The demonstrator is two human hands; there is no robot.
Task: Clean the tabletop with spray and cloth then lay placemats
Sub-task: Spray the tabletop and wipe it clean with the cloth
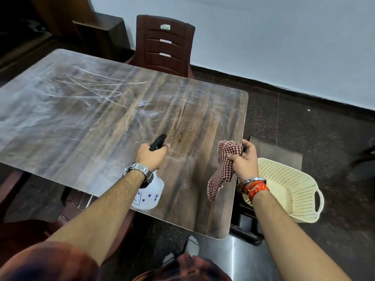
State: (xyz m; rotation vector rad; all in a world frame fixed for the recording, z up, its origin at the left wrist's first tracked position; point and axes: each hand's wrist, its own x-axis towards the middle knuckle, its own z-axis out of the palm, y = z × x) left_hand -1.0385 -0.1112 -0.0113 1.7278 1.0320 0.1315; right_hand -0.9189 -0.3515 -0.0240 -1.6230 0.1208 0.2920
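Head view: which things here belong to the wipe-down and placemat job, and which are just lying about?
In the job: spray bottle, gripped by the left hand; checked cloth, held in the right hand; tabletop, streaked and smeared.
Lying about: brown chair at the table's far side; cream basket beside the table's right edge, contents unclear.

the left hand (151,157) covers the neck of the spray bottle (151,191), and half its label cannot be seen. the tabletop (81,118) runs off the left edge. the seat of the chair (165,43) is behind the tabletop. the right hand (244,161) hides the top of the cloth (225,165).
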